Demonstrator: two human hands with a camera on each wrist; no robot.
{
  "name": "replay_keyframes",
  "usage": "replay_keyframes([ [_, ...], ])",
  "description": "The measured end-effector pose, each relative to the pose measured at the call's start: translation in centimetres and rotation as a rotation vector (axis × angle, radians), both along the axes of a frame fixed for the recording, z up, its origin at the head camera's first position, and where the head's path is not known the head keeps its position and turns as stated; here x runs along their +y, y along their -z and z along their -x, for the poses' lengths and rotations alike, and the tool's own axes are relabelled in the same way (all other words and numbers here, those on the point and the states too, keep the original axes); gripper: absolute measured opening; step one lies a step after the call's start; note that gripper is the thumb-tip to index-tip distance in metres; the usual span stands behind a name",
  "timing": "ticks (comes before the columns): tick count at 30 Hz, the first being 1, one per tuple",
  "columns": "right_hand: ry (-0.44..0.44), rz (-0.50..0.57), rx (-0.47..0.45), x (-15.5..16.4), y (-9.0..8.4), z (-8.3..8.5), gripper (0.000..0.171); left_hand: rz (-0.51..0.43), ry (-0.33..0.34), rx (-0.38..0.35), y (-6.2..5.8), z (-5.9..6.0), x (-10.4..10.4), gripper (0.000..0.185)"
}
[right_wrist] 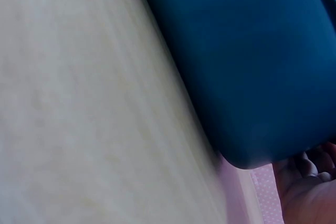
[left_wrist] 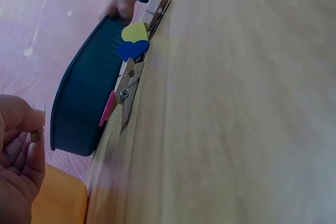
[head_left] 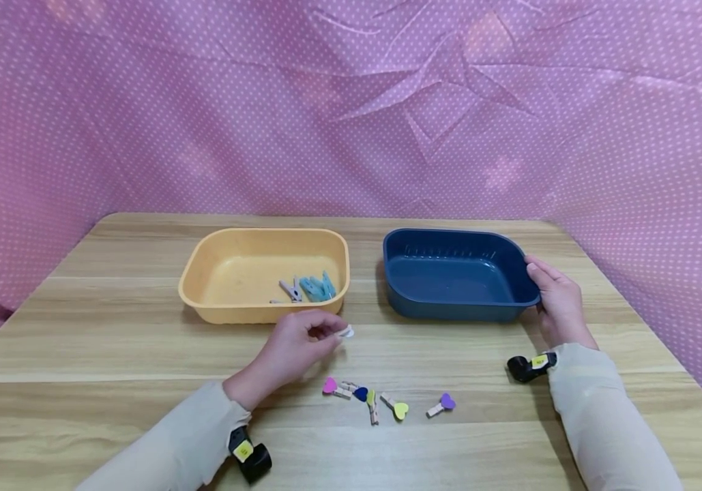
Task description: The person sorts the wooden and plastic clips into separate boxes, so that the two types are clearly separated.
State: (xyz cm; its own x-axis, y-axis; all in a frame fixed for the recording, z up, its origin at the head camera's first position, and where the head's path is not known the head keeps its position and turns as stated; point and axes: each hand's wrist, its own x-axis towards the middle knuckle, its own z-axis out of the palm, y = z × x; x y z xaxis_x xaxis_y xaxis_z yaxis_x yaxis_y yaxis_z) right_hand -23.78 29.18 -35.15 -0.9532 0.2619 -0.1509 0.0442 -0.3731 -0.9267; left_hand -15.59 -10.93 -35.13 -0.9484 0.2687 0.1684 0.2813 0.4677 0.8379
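Note:
My left hand (head_left: 295, 346) pinches a small clothespin with a white top (head_left: 346, 332) between thumb and fingertips, just in front of the yellow bin (head_left: 228, 315). In the left wrist view only a little of that clothespin (left_wrist: 35, 136) shows past the fingers. My right hand (head_left: 556, 300) grips the right end of the dark blue bin (head_left: 449, 312), thumb over the rim. Its fingers are partly hidden behind the bin wall. Several wooden heart clothespins lie on the table near my left hand, with pink (head_left: 330, 386), dark blue (head_left: 360, 394), yellow (head_left: 400, 410) and purple (head_left: 447, 402) hearts.
Inside the yellow bin, at its right front, lie light blue clothespins (head_left: 317, 289) and a greyish purple one (head_left: 292, 290). The two bins stand side by side with a gap between them on the wooden table (head_left: 111, 395). A pink dotted cloth (head_left: 351, 136) hangs behind.

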Motion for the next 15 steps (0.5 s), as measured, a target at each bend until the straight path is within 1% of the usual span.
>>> replay_keyframes([
  [6,-0.001,0.008,-0.004,0.05,-0.08,-0.12,0.023,-0.027,0.001,-0.025,-0.34,0.33,0.37,0.018],
  [12,0.0,-0.006,-0.019,-0.01,-0.15,-0.09,0.027,-0.045,0.02,0.021,-0.57,0.53,0.65,0.018],
  [15,0.003,-0.012,-0.026,-0.04,-0.15,-0.04,0.028,-0.047,0.012,0.026,-0.67,0.61,0.82,0.019],
])
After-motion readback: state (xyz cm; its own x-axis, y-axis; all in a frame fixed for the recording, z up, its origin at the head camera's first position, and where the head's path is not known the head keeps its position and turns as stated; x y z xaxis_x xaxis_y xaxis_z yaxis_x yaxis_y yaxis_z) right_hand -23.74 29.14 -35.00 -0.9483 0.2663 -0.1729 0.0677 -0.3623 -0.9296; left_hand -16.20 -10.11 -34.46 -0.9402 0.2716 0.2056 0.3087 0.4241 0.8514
